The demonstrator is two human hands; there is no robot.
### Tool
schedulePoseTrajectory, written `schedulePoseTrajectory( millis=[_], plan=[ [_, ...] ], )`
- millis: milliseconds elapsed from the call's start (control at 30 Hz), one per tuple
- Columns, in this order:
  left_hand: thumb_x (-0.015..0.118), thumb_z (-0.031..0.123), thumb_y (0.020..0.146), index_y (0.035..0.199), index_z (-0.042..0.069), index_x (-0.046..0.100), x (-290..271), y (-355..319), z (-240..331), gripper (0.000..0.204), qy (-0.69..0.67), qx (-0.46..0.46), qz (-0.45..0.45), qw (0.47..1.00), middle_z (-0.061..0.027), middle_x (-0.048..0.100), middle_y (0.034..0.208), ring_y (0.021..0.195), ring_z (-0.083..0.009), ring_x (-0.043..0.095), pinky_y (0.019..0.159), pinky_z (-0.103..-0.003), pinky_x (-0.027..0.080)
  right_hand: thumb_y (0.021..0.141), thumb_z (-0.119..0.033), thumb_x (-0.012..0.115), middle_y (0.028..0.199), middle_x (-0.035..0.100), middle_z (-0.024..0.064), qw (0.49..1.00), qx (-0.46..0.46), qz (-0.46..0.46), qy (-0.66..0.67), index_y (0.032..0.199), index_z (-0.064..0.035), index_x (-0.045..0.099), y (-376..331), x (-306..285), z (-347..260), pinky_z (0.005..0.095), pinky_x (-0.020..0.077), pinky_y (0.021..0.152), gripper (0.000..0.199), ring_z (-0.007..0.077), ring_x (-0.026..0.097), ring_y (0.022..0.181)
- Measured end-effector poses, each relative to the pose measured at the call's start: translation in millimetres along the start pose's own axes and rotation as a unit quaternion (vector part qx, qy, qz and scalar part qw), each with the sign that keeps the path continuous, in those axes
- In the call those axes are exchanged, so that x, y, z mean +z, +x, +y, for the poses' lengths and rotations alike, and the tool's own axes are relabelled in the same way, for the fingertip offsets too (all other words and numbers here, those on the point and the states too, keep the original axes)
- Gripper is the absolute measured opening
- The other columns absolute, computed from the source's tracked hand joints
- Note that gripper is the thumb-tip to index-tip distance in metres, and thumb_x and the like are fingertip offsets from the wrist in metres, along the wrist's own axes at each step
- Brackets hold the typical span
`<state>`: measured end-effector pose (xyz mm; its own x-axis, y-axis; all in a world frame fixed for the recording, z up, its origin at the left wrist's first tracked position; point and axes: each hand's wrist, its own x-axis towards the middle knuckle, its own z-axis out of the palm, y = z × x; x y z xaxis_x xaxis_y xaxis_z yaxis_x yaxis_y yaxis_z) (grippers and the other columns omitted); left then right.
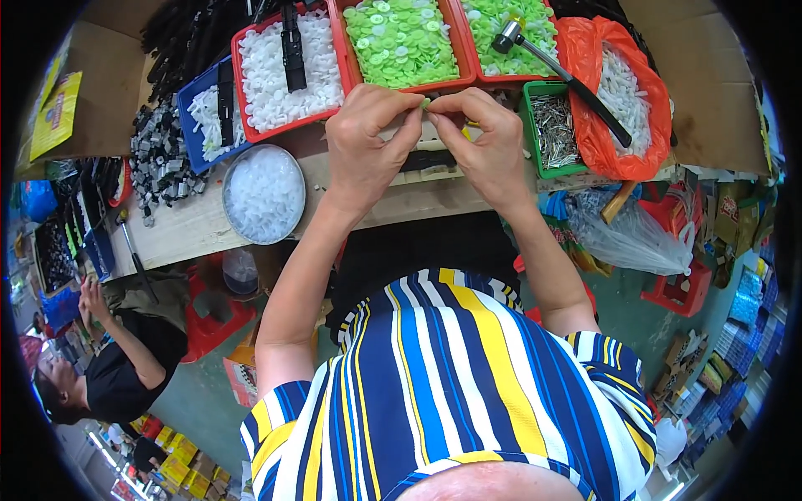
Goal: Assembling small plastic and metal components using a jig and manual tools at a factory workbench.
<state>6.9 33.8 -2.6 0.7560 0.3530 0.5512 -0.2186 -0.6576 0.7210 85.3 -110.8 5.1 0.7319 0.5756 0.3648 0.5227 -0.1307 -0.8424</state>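
Note:
My left hand [372, 138] and my right hand [486, 142] meet above the bench's far part, thumbs and forefingers pinched together. Between the fingertips is a small light-green plastic piece [425, 104], mostly covered by the fingers. Just beyond them stands a red tray [468, 82] full of green and pale round pieces [401, 42]. Below the hands a dark strip [428, 160] lies on the wooden bench [376, 204]. A green tray of metal pins [555, 134] is close to my right hand.
A hammer [551, 63] lies across another tray of green pieces and an orange-red bag [585, 159] of white parts. Left are a red tray of white pieces [288, 92], a blue tray [188, 125] and a round bowl [266, 194]. A co-worker [125, 359] sits at far left.

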Motion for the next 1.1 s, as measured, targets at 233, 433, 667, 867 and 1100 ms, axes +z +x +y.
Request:
schedulePoseTrajectory(
  millis=[233, 433, 667, 867, 1100],
  plan=[
    [0.073, 0.000, 0.075, 0.089, 0.001, 0.073, -3.3, -6.4, 1.2, 0.015, -0.001, 0.002, 0.021, 1.000, -0.0120, 0.070, 0.082, 0.077, -0.0263, 0.065, 0.069, -0.034, 0.052, 0.082, 0.001, 0.070, 0.082, 0.066, 0.0107, 1.000, 0.007, 0.003, 0.000, 0.092, 0.0029, 0.069, -3.5, 2.7, -6.2, 0.0296, 0.0509, 0.063, 0.010, 0.0172, 0.066, 0.071],
    [0.073, -0.001, 0.074, 0.089, 0.001, 0.073, -4.1, -9.8, 6.3, 0.015, 0.006, -0.005, 0.017, 1.000, -0.0116, 0.070, 0.082, 0.077, -0.0262, 0.065, 0.070, -0.034, 0.053, 0.082, 0.002, 0.070, 0.081, 0.066, 0.0106, 1.000, 0.006, 0.009, 0.009, 0.091, 0.0027, 0.069, -5.8, 3.2, -8.0, 0.0298, 0.0510, 0.062, 0.010, 0.0178, 0.066, 0.070],
    [0.073, -0.003, 0.074, 0.091, 0.001, 0.072, -0.5, -12.3, 10.7, 0.018, 0.034, 0.032, 0.028, 0.999, -0.0113, 0.070, 0.084, 0.080, -0.0275, 0.065, 0.071, -0.035, 0.053, 0.082, 0.002, 0.070, 0.081, 0.066, 0.0106, 1.000, 0.010, 0.014, 0.011, 0.091, 0.0026, 0.068, -9.5, 1.0, -7.2, 0.0289, 0.0508, 0.062, 0.010, 0.0174, 0.066, 0.069],
    [0.075, -0.005, 0.071, 0.093, 0.001, 0.072, -2.8, -15.0, 13.9, 0.022, 0.097, 0.107, 0.016, 0.989, -0.0108, 0.070, 0.087, 0.083, -0.0292, 0.064, 0.074, -0.037, 0.054, 0.084, 0.001, 0.070, 0.081, 0.068, 0.0044, 0.984, 0.111, 0.014, 0.140, 0.102, 0.0020, 0.067, -12.7, 3.4, -3.0, 0.0239, 0.0497, 0.066, 0.019, 0.0078, 0.062, 0.071],
    [0.075, -0.004, 0.069, 0.092, 0.001, 0.072, -1.8, -25.2, 9.1, 0.024, 0.086, 0.107, 0.027, 0.990, -0.0099, 0.069, 0.087, 0.082, -0.0290, 0.064, 0.073, -0.036, 0.054, 0.086, -0.002, 0.071, 0.085, 0.069, 0.0024, 0.942, 0.181, -0.012, 0.284, 0.106, 0.0028, 0.068, -18.2, 11.8, 5.3, 0.0220, 0.0501, 0.070, 0.020, 0.0053, 0.061, 0.076]
  ],
)
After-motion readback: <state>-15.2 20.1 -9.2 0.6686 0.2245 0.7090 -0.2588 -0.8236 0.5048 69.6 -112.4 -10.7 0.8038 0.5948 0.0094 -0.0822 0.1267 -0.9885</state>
